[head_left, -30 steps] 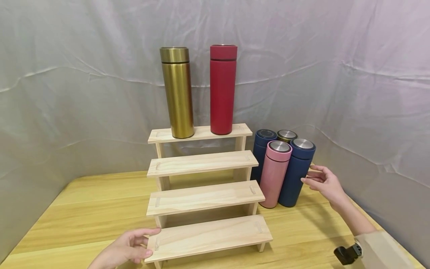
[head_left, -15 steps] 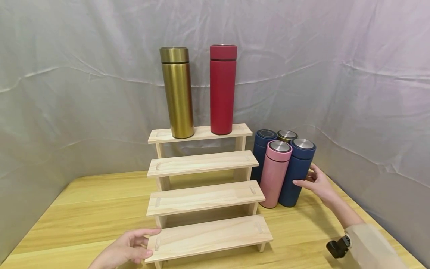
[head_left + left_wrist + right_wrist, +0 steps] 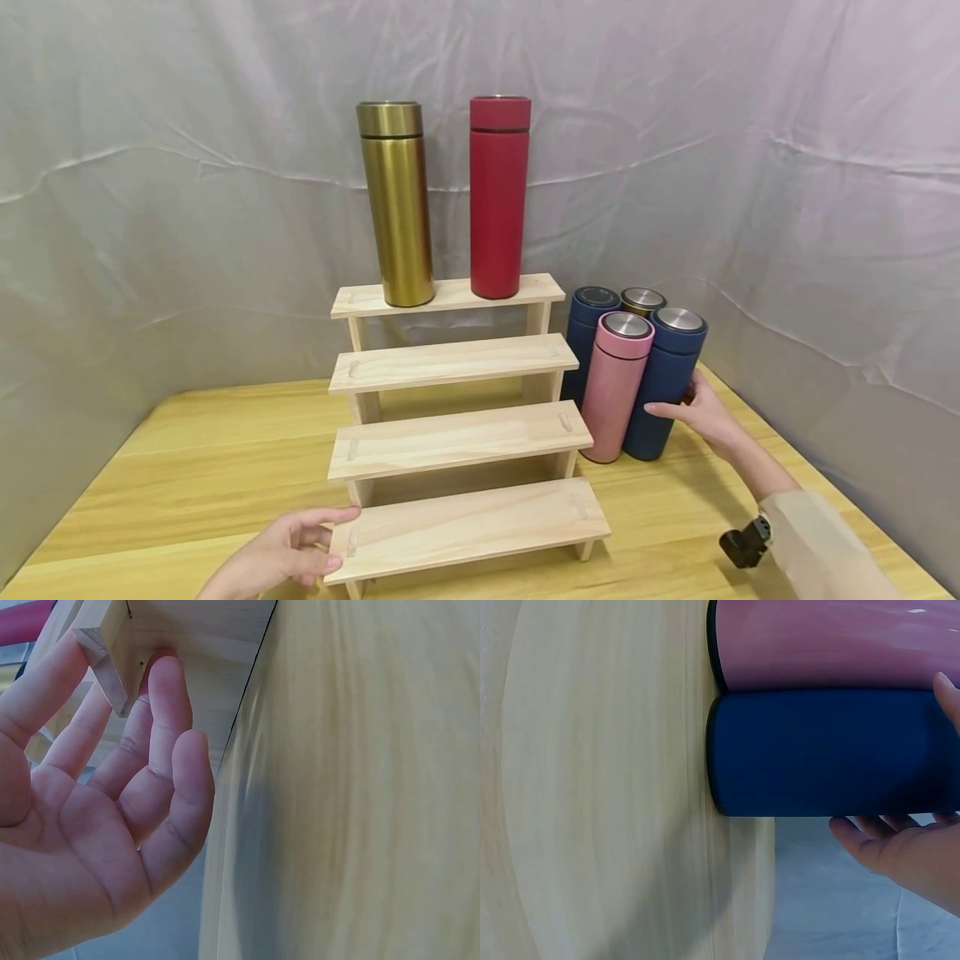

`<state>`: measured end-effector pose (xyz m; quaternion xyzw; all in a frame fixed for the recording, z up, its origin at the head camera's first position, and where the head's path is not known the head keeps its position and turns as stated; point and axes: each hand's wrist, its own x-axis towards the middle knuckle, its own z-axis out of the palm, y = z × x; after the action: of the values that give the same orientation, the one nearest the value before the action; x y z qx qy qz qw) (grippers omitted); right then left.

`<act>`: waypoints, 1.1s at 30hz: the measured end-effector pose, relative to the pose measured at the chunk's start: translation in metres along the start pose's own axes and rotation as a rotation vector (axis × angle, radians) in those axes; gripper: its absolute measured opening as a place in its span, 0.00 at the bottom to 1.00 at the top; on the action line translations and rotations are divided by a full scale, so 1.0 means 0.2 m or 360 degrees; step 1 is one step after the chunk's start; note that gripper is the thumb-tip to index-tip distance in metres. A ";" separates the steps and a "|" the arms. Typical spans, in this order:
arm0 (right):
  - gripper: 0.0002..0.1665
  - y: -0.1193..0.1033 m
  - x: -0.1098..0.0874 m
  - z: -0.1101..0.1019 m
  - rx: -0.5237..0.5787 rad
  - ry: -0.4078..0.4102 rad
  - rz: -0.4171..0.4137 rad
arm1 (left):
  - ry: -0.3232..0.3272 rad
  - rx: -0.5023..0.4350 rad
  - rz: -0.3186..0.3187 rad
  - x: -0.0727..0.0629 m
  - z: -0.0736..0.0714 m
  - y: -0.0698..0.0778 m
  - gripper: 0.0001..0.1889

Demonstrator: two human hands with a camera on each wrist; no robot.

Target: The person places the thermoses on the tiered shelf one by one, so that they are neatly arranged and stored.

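My right hand (image 3: 708, 414) is around the front blue thermos (image 3: 663, 392), thumb across its near side and fingers behind its right side. In the right wrist view this blue thermos (image 3: 832, 754) stands on the table beside the pink thermos (image 3: 832, 641), close against it. My left hand (image 3: 288, 550) holds the left end of the lowest step of a wooden stepped stand (image 3: 468, 529), thumb at the front corner and index finger at the back corner. From below, the left wrist view has the other fingers (image 3: 169, 705) curled under the board.
On the top step stand a gold thermos (image 3: 399, 208) and a red thermos (image 3: 499, 200). Another blue thermos (image 3: 585, 333) and a second gold one (image 3: 643, 298) are behind the pink one. A grey cloth backdrop (image 3: 247, 208) surrounds the wooden table (image 3: 187, 467).
My right hand has moved left onto the front blue thermos, its thumb now lying across the near side. My left hand and the bottles have stayed in place.
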<state>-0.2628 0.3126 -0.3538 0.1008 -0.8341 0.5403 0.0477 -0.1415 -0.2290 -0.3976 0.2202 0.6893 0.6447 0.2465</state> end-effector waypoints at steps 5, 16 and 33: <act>0.49 0.03 0.01 0.01 0.0002 0.0015 -0.0012 | 0.0016 0.0014 -0.0009 0.00 0.00 0.00 0.25; 0.46 0.00 -0.01 0.01 -0.0071 0.0085 0.0015 | 0.0023 0.0040 -0.0015 0.00 0.00 0.00 0.26; 0.40 0.02 -0.05 0.04 -0.0212 0.0391 -0.0084 | 0.0022 0.0023 -0.0011 -0.01 0.00 0.00 0.26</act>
<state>-0.2527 0.3080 -0.3623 0.0524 -0.8530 0.4905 0.1702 -0.1409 -0.2298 -0.3976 0.2151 0.6964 0.6402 0.2425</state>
